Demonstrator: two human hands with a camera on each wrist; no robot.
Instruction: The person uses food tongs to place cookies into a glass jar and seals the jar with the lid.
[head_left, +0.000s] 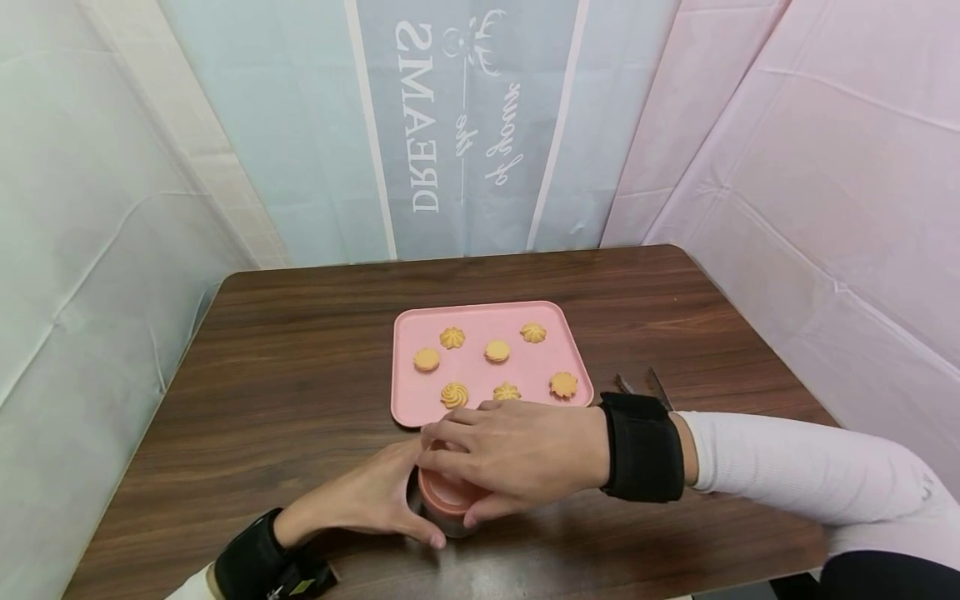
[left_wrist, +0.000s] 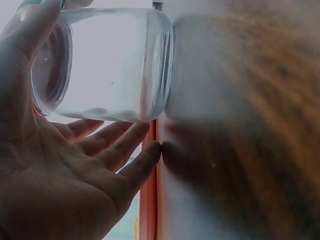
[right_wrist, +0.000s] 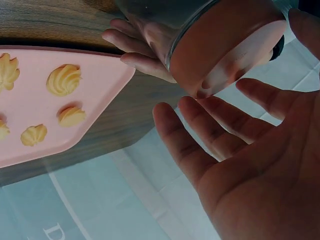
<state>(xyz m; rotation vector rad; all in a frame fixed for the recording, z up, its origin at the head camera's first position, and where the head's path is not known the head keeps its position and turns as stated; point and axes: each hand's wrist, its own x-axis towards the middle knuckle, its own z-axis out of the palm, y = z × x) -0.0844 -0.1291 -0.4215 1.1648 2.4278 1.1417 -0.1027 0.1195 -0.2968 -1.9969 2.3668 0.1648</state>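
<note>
Hands meet at the near edge of the table (head_left: 300,333), both around a small glass jar (left_wrist: 115,65) with a salmon-pink lid (right_wrist: 225,50). The left hand (head_left: 367,500) reaches in from the near left, palm against the jar's side, thumb along the glass and fingers curved loosely behind it, so it grips the jar. The right hand (head_left: 517,454) comes across from the right in a white sleeve, lying over the top of the jar with its fingers spread above the lid; the right wrist view shows the fingers relaxed and the palm a little off the lid, not clasping it. Both wrists wear black straps.

The jar is clear, rounded at the shoulders, and stands upright on the dark wood-grain table. Just beyond the hands lies a pink tray (head_left: 408,400) with rounded corners, carrying seven piped yellow cookies (head_left: 453,394) spaced apart. Past the right wrist, metal tongs (head_left: 660,387) peek out. Pale plastic sheets in white, blue and pink hang around the table.
</note>
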